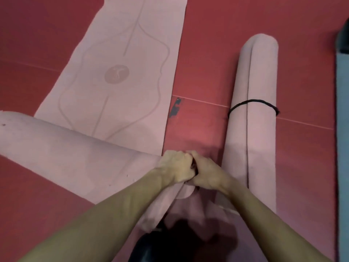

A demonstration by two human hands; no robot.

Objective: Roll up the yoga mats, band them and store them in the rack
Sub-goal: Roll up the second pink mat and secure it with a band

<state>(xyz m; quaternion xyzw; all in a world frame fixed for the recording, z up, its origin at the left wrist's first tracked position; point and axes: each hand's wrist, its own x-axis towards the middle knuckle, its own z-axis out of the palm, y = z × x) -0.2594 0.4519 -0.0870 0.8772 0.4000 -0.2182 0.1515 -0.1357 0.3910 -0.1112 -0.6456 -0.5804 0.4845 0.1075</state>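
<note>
A pink rolled mat (79, 157) lies across the floor from the left edge to the bottom centre. At its right end my left hand (175, 167) and my right hand (205, 173) meet, knuckles up and fingers curled tightly. Between the fingers shows a dark sliver that looks like a black band (194, 167), most of it hidden. To the right lies a second pink rolled mat (253, 103) with a black band (255, 103) around its middle. A third pink mat (120, 72) lies unrolled and flat at the upper left, printed with curved lines and a round logo.
The floor is red padded matting (207, 53) with seams. A black mark (175, 108) sits on it between the mats. A blue-grey mat edge (342, 129) runs down the right side, with a dark object (343, 38) at the upper right.
</note>
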